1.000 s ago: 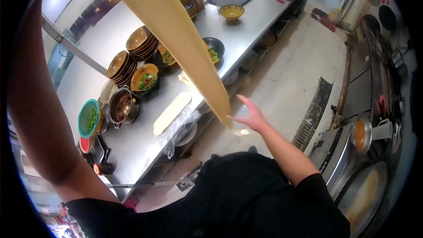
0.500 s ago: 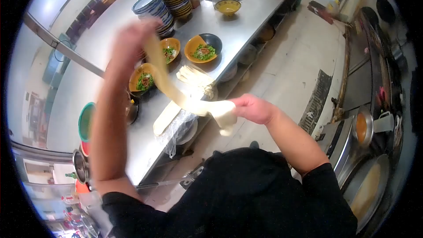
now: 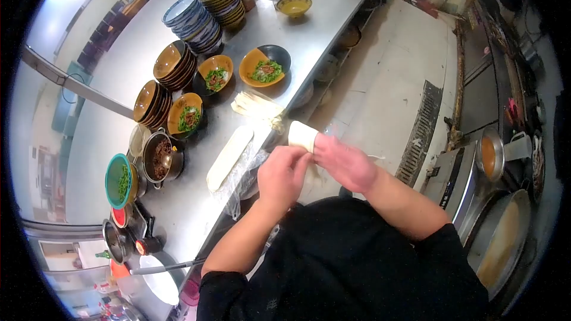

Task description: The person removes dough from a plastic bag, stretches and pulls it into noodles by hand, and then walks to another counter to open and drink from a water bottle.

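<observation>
A pale stretched strip of dough (image 3: pixel 303 135) is looped at the fingers of my right hand (image 3: pixel 345 163), with part of it hanging below. My left hand (image 3: pixel 281 177) is closed, its thumb and fingers pinching the dough right beside the right hand. The right hand is a little smeared by motion, but its fingers are around the dough. On the steel counter to the left lies a flat dough slab (image 3: pixel 231 159), next to a crumpled clear plastic sheet (image 3: pixel 245 179). Behind it rests a pile of cut dough strips (image 3: pixel 257 106).
Bowls with chopped greens and meat (image 3: pixel 265 70) stand along the counter (image 3: pixel 309 41), beside stacked bowls (image 3: pixel 191 22). A pot of minced filling (image 3: pixel 162 157) and a teal basin (image 3: pixel 117 181) are at left. A large wok (image 3: pixel 502 246) sits at right, below a ladle pot (image 3: pixel 491 154).
My left hand has come down from high over the bowls to meet my right hand. The long dough band stretched between them is now gathered and looped at the right hand.
</observation>
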Tool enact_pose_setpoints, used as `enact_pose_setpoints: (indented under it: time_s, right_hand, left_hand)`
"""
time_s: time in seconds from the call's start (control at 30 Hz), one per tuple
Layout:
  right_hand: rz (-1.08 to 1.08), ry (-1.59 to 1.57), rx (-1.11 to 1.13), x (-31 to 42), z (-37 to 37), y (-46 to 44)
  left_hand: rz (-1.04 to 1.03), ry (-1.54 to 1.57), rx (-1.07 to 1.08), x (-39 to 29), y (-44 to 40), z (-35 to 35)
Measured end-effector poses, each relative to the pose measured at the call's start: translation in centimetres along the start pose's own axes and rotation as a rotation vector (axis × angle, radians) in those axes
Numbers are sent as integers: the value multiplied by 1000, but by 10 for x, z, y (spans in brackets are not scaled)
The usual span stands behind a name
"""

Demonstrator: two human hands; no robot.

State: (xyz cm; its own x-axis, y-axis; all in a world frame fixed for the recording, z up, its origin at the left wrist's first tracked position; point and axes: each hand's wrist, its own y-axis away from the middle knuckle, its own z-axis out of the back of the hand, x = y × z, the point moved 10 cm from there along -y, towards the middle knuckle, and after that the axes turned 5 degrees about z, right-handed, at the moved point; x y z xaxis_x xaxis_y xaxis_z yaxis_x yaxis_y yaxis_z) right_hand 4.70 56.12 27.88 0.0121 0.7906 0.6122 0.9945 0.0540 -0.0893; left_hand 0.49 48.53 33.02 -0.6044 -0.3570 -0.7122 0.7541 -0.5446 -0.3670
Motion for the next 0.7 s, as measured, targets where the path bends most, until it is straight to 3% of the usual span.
enact_pose_setpoints:
  time_s: [0.3,0.5,0.57,0.7]
  right_hand:
    - [51,81,-18,12,-2,7]
    - [63,168,-10,19,-12,9]
    - [64,174,-21,22,-11,8]
    - [33,222,-92,21,-9,7]
  left_hand:
    - [-24,-206,63,-15,-5,-12]
    - [-217,-285,-12,-36,-7,-3]
    - [-36,-2,57,-19,-12,1]
    - [122,241,131,-10,-16,12]
